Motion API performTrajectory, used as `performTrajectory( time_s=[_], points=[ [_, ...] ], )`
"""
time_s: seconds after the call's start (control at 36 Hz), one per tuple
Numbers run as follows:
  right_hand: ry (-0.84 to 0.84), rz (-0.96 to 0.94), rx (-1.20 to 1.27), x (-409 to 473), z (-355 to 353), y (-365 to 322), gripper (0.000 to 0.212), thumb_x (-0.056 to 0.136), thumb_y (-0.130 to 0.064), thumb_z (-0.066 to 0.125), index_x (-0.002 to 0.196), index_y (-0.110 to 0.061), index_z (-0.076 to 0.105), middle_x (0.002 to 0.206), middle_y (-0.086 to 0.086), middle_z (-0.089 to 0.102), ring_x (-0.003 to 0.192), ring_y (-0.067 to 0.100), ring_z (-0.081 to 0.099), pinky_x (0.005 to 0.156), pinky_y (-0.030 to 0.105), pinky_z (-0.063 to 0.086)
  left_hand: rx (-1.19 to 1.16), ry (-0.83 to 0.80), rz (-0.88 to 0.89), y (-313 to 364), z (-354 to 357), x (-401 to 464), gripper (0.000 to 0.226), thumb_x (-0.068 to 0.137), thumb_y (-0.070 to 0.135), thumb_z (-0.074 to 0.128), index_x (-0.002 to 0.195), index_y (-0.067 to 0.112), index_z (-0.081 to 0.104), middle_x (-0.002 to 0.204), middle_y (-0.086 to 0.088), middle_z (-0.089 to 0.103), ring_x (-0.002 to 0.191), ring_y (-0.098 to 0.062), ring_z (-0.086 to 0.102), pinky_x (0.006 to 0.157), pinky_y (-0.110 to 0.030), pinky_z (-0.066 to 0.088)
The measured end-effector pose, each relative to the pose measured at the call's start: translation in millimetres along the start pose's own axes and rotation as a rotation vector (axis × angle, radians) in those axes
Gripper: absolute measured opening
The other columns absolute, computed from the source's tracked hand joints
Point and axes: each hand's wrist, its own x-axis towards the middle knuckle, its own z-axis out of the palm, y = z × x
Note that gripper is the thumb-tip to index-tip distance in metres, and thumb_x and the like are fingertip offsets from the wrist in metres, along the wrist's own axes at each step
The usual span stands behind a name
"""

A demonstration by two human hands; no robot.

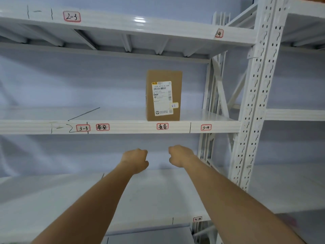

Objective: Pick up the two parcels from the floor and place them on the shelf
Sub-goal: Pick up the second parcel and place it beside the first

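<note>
A brown cardboard parcel point(163, 95) with a white shipping label stands upright on the middle shelf point(123, 127), above a handwritten red-framed tag. Below the shelf's front edge, both my arms reach forward. My left hand point(136, 159) is curled with nothing in it, a little left of the parcel. My right hand point(179, 155) is also curled and holds nothing, just under the parcel. Both hands are apart from the parcel. Only this one parcel is in view; the floor is not.
White metal racking fills the view: an upper shelf point(140, 27) tagged 2-3, a lower shelf point(52, 199) under my arms, and a perforated upright post point(255, 106) at the right. A second rack point(299, 114) adjoins on the right.
</note>
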Motion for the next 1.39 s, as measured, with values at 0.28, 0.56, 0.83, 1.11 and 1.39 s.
performTrajectory(
  time_s=[0.28, 0.56, 0.83, 1.11, 1.39],
  points=[
    [-0.113, -0.004, 0.026, -1.2, 58.0, 17.2, 0.034, 0.094, -0.007, 0.042, 0.126, -0.005, 0.052, 0.128, 0.015, 0.055, 0.11, 0.031, 0.058, 0.077, 0.033, 0.043, -0.032, -0.128, -0.035, 12.8, 54.7, -16.5, 0.038, 0.095, 0.032, 0.042, 0.126, 0.013, 0.051, 0.122, -0.007, 0.06, 0.108, -0.028, 0.061, 0.084, -0.033, 0.047],
    [-0.37, -0.02, 0.134, -20.8, 175.4, 27.7, 0.013, 0.094, -0.008, 0.043, 0.097, -0.005, 0.056, 0.105, 0.012, 0.058, 0.096, 0.025, 0.054, 0.069, 0.028, 0.042, -0.102, -0.339, -0.07, 32.2, 152.5, -51.4, 0.038, 0.093, 0.032, 0.043, 0.124, 0.014, 0.054, 0.122, -0.008, 0.06, 0.11, -0.028, 0.061, 0.089, -0.033, 0.047],
    [-0.634, 0.063, 0.217, -65.2, 321.2, 38.1, 0.03, 0.097, -0.012, 0.04, 0.123, -0.004, 0.052, 0.118, 0.014, 0.055, 0.106, 0.031, 0.056, 0.081, 0.033, 0.043, -0.26, -0.655, -0.139, 46.4, 299.5, -120.8, 0.036, 0.094, 0.033, 0.043, 0.122, 0.013, 0.056, 0.122, -0.008, 0.061, 0.109, -0.027, 0.061, 0.086, -0.031, 0.045],
    [-0.9, 0.175, 0.286, -146.7, 494.0, 41.4, 0.03, 0.095, -0.016, 0.047, 0.121, -0.003, 0.054, 0.122, 0.015, 0.058, 0.11, 0.031, 0.059, 0.075, 0.027, 0.038, -0.302, -0.951, -0.178, 64.3, 463.3, -207.1, 0.04, 0.094, 0.034, 0.041, 0.127, 0.015, 0.052, 0.125, -0.006, 0.061, 0.11, -0.024, 0.062, 0.089, -0.032, 0.048],
    [-1.068, 0.362, 0.37, -222.9, 648.2, 56.3, 0.036, 0.095, -0.014, 0.046, 0.13, -0.007, 0.05, 0.131, 0.013, 0.056, 0.116, 0.028, 0.058, 0.091, 0.032, 0.047, -0.257, -1.091, 0.031, 98.5, 611.7, -277.9, 0.037, 0.094, 0.029, 0.041, 0.127, 0.017, 0.051, 0.128, -0.001, 0.059, 0.117, -0.02, 0.057, 0.093, -0.033, 0.045]
  ],
)
